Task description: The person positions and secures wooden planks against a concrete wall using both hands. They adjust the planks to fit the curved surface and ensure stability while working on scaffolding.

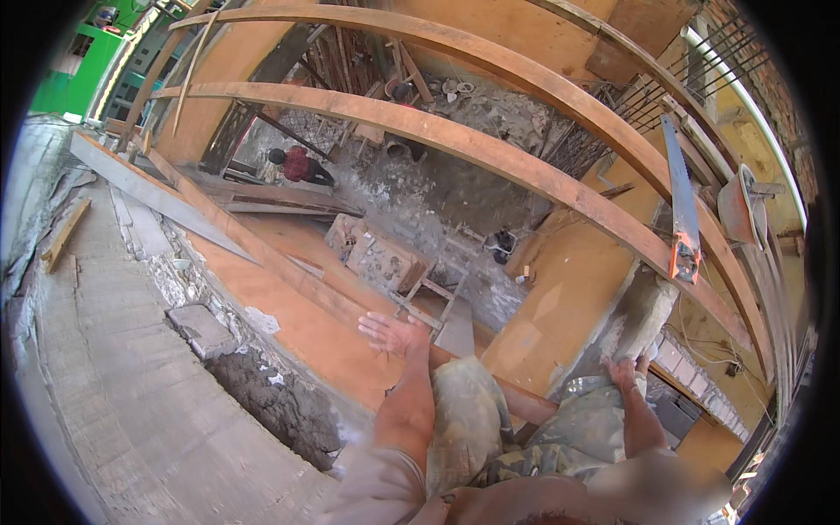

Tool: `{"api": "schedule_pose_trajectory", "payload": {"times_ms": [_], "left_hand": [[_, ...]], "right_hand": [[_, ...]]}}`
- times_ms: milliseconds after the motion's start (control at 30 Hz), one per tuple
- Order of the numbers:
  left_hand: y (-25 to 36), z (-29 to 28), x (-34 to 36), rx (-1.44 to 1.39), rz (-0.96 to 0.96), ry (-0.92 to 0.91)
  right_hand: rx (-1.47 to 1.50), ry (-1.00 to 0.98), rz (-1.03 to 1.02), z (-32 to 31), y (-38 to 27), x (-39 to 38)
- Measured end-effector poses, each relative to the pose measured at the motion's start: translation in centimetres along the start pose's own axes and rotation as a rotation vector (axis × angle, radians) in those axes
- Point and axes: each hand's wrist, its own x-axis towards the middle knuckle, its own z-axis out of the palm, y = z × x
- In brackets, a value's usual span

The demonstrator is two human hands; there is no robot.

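My left hand (391, 334) lies open, its fingers spread, on a long wooden beam (302, 278) that runs in front of my knees. Nothing is held in it. My right hand (625, 374) is beside my right knee, against the near end of a rough concrete post (646, 315). Its fingers look apart, though some are partly hidden, and I see no tool in them. To the right, a handsaw (679, 197) with an orange handle leans across the curved-looking wooden beams (569, 185). A mortar-stained bucket (740, 210) hangs near the saw.
A grey slab (140, 367) with a loose block (202, 330) lies on my left. Far below, a person in a red shirt (302, 166) stands on a rubble-strewn floor (429, 188). A wooden frame (442, 293) stands below my left hand. Steel bars (604, 131) stick out at right.
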Motion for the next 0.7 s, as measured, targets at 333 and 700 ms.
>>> {"api": "schedule_pose_trajectory", "payload": {"times_ms": [333, 700], "left_hand": [[0.0, 0.3, 0.4, 0.040, 0.013, 0.015], [-1.8, 0.8, 1.0, -0.113, 0.046, 0.006]], "right_hand": [[-0.200, -0.008, 0.113, 3.6, 5.8, 4.8], [-0.213, 0.020, -0.344, 1.8, 11.3, -0.8]]}}
